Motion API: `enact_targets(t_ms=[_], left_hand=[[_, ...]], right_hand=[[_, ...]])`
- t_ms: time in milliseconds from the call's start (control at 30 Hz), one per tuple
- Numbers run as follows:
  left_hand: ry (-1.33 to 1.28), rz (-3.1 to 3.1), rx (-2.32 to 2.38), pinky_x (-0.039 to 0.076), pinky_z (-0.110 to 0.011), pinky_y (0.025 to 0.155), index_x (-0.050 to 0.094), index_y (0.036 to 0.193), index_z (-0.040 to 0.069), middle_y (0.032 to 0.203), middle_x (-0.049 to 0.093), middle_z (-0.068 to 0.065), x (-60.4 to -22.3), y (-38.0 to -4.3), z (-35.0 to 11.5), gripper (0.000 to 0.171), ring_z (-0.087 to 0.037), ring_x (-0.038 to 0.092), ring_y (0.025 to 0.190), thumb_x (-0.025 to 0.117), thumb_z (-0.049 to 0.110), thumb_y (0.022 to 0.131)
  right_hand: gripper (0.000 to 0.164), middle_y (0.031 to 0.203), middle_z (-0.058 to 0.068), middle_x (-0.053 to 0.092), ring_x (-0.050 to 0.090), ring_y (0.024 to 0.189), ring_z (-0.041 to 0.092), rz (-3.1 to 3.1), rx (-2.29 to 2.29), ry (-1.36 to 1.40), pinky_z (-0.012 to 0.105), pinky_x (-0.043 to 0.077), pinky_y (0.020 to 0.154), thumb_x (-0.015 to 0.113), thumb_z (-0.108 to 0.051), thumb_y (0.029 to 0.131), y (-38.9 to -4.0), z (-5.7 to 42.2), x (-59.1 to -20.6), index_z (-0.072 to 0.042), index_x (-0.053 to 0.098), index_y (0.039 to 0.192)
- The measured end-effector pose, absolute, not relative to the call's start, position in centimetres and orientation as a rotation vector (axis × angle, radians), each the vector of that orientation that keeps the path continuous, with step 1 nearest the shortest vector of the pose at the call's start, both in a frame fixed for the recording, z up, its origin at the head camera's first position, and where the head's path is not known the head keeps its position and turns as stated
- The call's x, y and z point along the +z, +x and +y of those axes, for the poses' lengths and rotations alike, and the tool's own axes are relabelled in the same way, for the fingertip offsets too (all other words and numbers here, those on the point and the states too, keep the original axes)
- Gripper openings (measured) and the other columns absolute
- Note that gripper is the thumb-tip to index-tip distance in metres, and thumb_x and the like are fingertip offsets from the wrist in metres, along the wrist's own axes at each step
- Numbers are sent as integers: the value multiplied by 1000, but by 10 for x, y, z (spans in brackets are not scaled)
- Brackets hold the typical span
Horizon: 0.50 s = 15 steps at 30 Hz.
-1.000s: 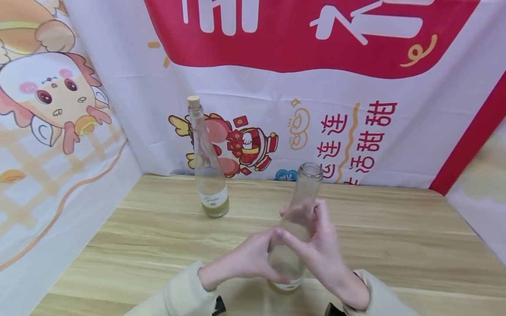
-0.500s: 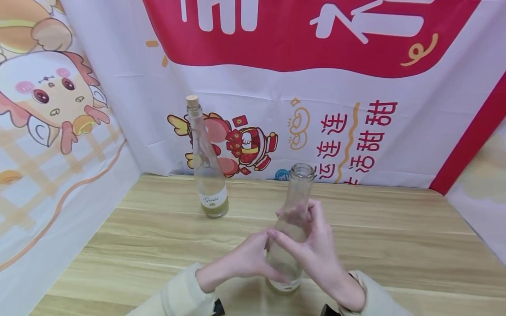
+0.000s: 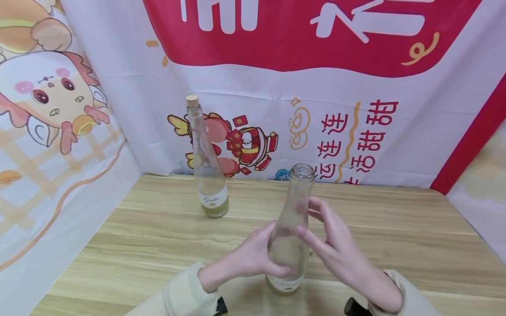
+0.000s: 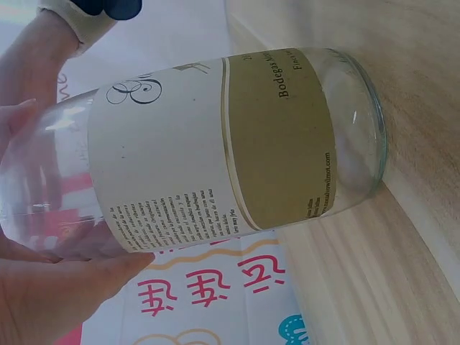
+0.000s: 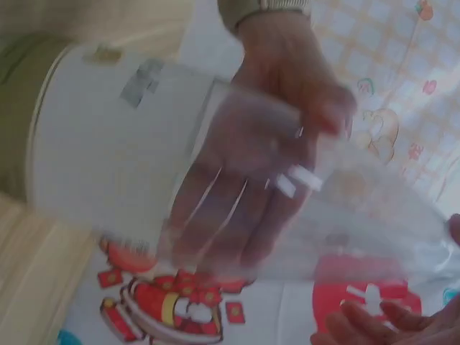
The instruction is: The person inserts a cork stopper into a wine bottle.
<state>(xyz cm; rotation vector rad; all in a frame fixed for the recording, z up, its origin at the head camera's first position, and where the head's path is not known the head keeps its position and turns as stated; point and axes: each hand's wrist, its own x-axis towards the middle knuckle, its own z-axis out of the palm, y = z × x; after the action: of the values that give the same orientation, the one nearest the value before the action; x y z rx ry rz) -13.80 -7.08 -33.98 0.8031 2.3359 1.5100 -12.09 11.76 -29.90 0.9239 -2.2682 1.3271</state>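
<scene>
— Open bottle [image 3: 290, 228]? 
— Upright near the table's [image 3: 395, 245] front edge, gripped low by the left hand [image 3: 253, 259], fingers curled round the body.
— Right hand [image 3: 336, 245]? 
— Off the glass now, fingers loosely spread beside the neck; clasped on it half a second ago.
— Around? 
— Corked bottle [image 3: 207, 171] toward the back edge, before the banner [image 3: 356, 96]. Nothing in between.

- The bottle [image 5: 215, 180] is blurred in the right wrist view.
- Its neck is cut off in the left wrist view.
- Label [image 4: 215, 144] small print is unreadable.
</scene>
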Motion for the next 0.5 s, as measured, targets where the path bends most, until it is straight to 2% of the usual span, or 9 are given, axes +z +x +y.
enact_targets(t_ms=[100, 167, 267, 367, 500], left_hand=[[814, 2328, 1520, 45, -30, 89, 46, 125, 13, 118, 58, -2, -340, -138, -71, 70, -17, 56, 105, 83, 17, 66], [823, 2337, 1515, 44, -30, 91, 45, 126, 12, 121, 56, -2, -340, -138, -71, 70, -17, 55, 107, 82, 18, 66], [827, 2351, 1499, 43, -29, 92, 44, 127, 12, 123, 54, 0, -340, -139, -71, 71, -14, 53, 109, 82, 18, 67], [825, 2368, 1482, 42, -27, 92, 44, 127, 13, 123, 54, 0, -341, -139, -71, 72, -12, 52, 109, 82, 19, 66], [827, 2387, 1470, 41, -26, 91, 46, 125, 13, 121, 55, 1, -341, -139, -70, 71, -10, 52, 107, 83, 20, 65]], right_hand=[[32, 121, 5, 55, 50, 112, 18, -2296, 1360, 905, 34, 43, 93, 44, -3, 95, -128, 129, -298, -5, 46, 126], [30, 121, 7, 56, 51, 111, 19, -2336, 1383, 873, 33, 44, 91, 40, -5, 97, -135, 134, -300, -4, 47, 125], [28, 119, 10, 57, 53, 109, 22, -2426, 1361, 797, 38, 46, 90, 47, -11, 96, -149, 139, -308, -3, 50, 123], [34, 115, 14, 58, 56, 103, 28, -2501, 1259, 789, 46, 48, 86, 60, -9, 89, -165, 143, -324, 1, 52, 120], [35, 105, 15, 61, 58, 95, 29, -2597, 1090, 834, 45, 50, 80, 67, -4, 81, -182, 147, -348, 4, 57, 113]])
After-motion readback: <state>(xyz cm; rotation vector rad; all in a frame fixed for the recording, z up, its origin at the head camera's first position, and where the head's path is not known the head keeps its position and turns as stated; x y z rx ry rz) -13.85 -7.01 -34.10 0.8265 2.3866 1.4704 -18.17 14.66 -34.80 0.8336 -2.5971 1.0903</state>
